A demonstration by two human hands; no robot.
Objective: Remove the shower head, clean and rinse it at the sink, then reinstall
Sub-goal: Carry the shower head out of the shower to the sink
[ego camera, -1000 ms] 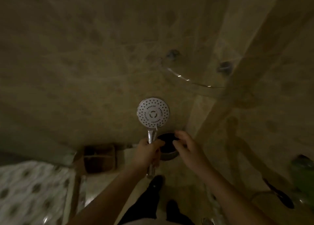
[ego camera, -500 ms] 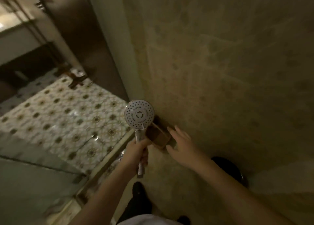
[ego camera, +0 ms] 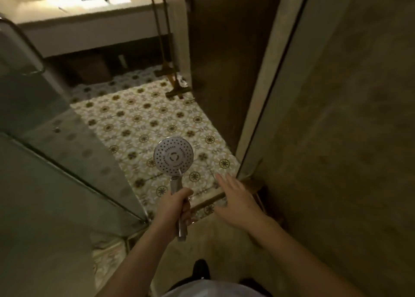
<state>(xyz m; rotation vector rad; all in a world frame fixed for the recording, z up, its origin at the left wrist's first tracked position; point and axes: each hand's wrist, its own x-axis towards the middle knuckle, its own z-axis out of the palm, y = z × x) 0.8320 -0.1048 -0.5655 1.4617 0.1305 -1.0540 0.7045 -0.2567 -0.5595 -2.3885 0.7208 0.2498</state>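
Observation:
The chrome shower head [ego camera: 173,155] is detached, its round perforated face turned up toward me. My left hand [ego camera: 174,209] grips its handle upright, low in the middle of the view. My right hand [ego camera: 238,201] hovers just to the right with fingers spread and straight, holding nothing. The sink counter [ego camera: 89,11] with a lit basin is far ahead at the top left.
A glass shower door [ego camera: 45,162] stands on my left with a metal handle [ego camera: 24,47]. A beige tiled wall [ego camera: 348,139] fills the right. Patterned floor tiles [ego camera: 146,121] lead to the counter. A brown door [ego camera: 224,61] and a wooden rack [ego camera: 170,72] stand ahead.
My view has swung left from the shower wall to the doorway and bathroom floor. The left hand kept the shower head throughout; the right hand stayed open beside it.

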